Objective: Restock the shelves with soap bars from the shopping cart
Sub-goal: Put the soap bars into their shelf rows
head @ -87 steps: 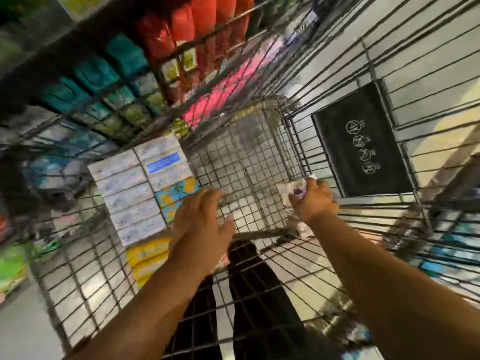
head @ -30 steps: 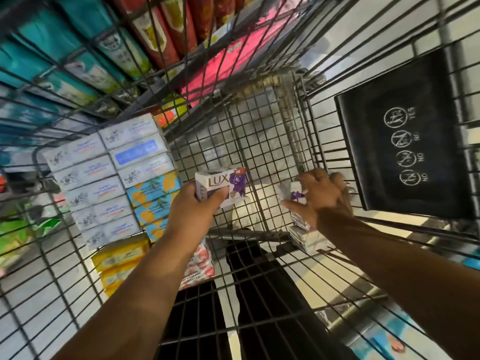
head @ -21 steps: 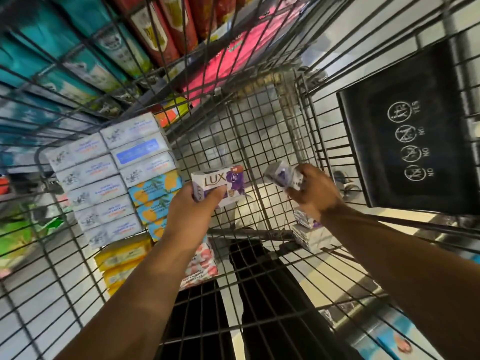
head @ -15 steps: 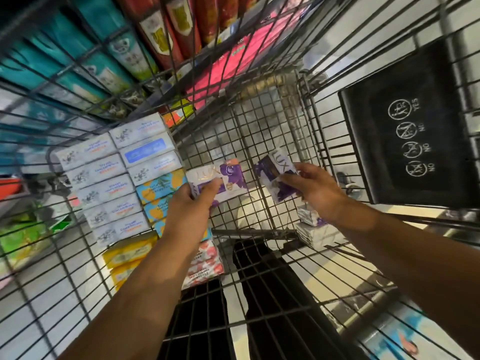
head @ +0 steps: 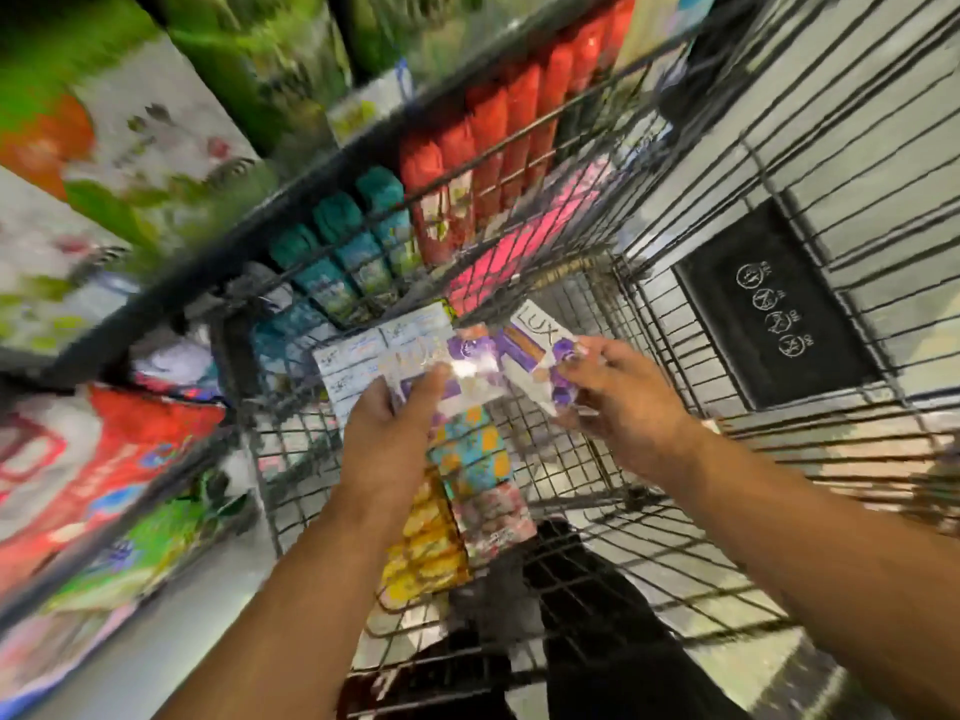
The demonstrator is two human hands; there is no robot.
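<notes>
Head view: left hand [head: 395, 426] and right hand [head: 621, 402] each pinch a soap bar [head: 532, 339] above the cart [head: 574, 475]; advise lifting clear of its wires.

Blur is smearing the shelf packs [head: 130, 148] past reading. My left hand [head: 387, 433] is hiding part of its soap box [head: 467, 379], glare washing out the print; my right hand [head: 618, 397] is covering one end of the LUX box [head: 530, 345].

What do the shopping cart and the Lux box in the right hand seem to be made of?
Shopping cart: likely metal wire, dull grey; thin rods form a grid. Lux box in the right hand: probably printed cardboard, slightly glossy; flat faces, sharp corner.
</notes>
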